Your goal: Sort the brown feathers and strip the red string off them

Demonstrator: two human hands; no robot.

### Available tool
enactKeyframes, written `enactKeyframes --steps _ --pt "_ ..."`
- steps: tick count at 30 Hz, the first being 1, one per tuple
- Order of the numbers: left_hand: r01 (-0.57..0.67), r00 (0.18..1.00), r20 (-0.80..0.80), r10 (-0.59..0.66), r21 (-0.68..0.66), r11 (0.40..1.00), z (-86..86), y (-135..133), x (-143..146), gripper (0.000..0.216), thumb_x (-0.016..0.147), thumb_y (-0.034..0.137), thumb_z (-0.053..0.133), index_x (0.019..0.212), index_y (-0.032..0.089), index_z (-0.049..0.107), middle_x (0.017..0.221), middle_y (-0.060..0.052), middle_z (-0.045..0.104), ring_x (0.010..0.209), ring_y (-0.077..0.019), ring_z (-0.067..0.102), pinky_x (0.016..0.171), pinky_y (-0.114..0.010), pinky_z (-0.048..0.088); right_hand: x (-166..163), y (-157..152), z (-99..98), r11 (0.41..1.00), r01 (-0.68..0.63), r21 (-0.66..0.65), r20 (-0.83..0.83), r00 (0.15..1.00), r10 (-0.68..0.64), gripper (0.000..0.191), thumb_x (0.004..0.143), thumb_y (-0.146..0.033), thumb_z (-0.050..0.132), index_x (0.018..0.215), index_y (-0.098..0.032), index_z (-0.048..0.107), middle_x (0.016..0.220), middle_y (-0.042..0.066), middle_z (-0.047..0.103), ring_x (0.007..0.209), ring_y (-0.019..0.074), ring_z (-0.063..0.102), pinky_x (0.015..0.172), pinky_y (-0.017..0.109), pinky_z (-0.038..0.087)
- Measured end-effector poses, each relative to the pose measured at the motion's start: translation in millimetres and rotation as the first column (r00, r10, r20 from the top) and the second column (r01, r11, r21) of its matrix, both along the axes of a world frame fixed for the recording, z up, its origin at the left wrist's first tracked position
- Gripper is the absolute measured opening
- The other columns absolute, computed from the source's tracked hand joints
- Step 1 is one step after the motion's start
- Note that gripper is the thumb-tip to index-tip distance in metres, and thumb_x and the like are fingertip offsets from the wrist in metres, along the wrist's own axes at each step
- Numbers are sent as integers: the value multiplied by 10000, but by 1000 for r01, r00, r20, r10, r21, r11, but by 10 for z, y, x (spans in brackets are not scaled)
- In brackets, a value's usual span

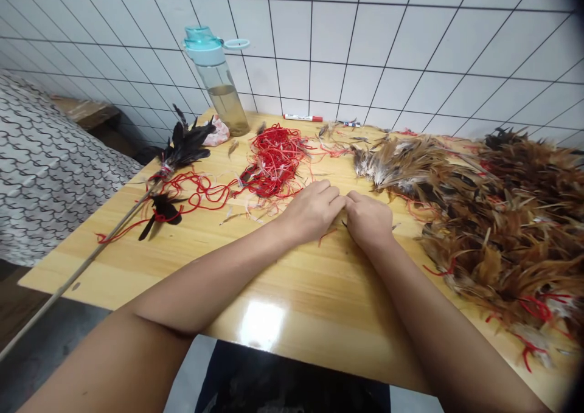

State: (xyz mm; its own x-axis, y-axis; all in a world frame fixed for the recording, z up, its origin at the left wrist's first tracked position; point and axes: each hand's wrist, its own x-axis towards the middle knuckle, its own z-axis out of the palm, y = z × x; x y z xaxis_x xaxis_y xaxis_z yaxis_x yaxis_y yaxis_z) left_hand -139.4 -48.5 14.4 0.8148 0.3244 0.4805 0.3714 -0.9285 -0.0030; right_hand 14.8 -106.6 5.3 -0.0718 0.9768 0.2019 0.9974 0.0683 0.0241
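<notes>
My left hand and my right hand meet knuckle to knuckle over the middle of the wooden table. Both are closed, fingers curled in and pointing down. Whatever they pinch is hidden beneath the fingers. A short piece of red string shows below the gap between them, and dark feather-like tips peek out around my right hand. Behind my left hand lies a tangled heap of red string. Just beyond my right hand spreads a bunch of brown feathers.
A large pile of brown feather bundles tied with red string covers the right side. At left, a thin stick with black feathers overhangs the edge. Along the tiled wall stand a water bottle and a red-capped marker.
</notes>
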Motion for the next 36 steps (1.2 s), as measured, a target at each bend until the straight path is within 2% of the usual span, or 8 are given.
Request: enactKeyframes --steps 5,7,11,13,16,22,28,36 --pt "145 987 107 -117 -315 938 49 268 -158 196 879 192 440 789 143 607 794 -75 608 788 -163 534 737 -295 419 31 53 -56 958 -283 -55 -440 868 231 213 865 -187 419 755 -203 601 793 28 612 740 152 533 624 256 319" --pt "225 966 224 -127 -499 837 62 344 -209 126 832 201 523 781 134 617 781 -59 629 738 -139 561 699 -264 432 19 70 -93 940 -341 -24 -732 647 216 232 874 -258 436 684 -191 550 707 10 558 669 134 507 637 251 350" --pt "349 919 386 -79 -706 616 54 344 -189 115 764 225 590 779 117 629 760 -47 656 701 -135 597 669 -247 455 -47 60 -128 943 -332 -30 -999 -2 -33 308 835 -448 543 672 -190 503 650 -20 507 520 85 389 523 229 303" --pt "259 934 356 16 -708 657 37 298 -137 133 786 219 548 790 119 637 744 -41 655 698 -136 593 672 -250 453 -83 48 -123 953 -301 -29 -957 -268 -114 313 771 -436 644 654 -185 499 657 -19 519 523 73 368 500 215 273" --pt "103 935 335 119 -575 811 11 225 -70 120 789 202 535 776 121 623 744 -46 637 690 -136 565 652 -250 431 -120 44 -100 960 -277 -29 -846 -505 -172 274 700 -316 735 630 -173 512 658 -20 527 533 61 366 496 199 269" --pt "100 918 397 2 -237 966 -4 80 -33 171 878 173 444 779 140 580 779 -62 600 778 -152 526 744 -288 426 -144 58 -79 966 -248 -73 -713 -664 -225 209 705 -166 701 608 -160 516 670 -10 552 549 59 396 483 176 283" --pt "51 973 223 -58 35 998 16 32 -15 225 910 208 412 790 143 591 770 -80 578 783 -182 470 743 -324 397 -156 79 -116 968 -229 -100 -656 -716 -237 218 731 -138 653 612 -160 471 619 -27 495 536 60 389 484 174 300" --pt "222 922 353 -161 -139 965 -33 191 -42 116 867 189 496 819 157 597 857 -76 610 866 -163 528 794 -313 441 -200 69 -64 942 -288 -174 -514 -789 -337 190 732 -81 616 664 -168 461 622 -44 489 543 55 451 450 149 305"
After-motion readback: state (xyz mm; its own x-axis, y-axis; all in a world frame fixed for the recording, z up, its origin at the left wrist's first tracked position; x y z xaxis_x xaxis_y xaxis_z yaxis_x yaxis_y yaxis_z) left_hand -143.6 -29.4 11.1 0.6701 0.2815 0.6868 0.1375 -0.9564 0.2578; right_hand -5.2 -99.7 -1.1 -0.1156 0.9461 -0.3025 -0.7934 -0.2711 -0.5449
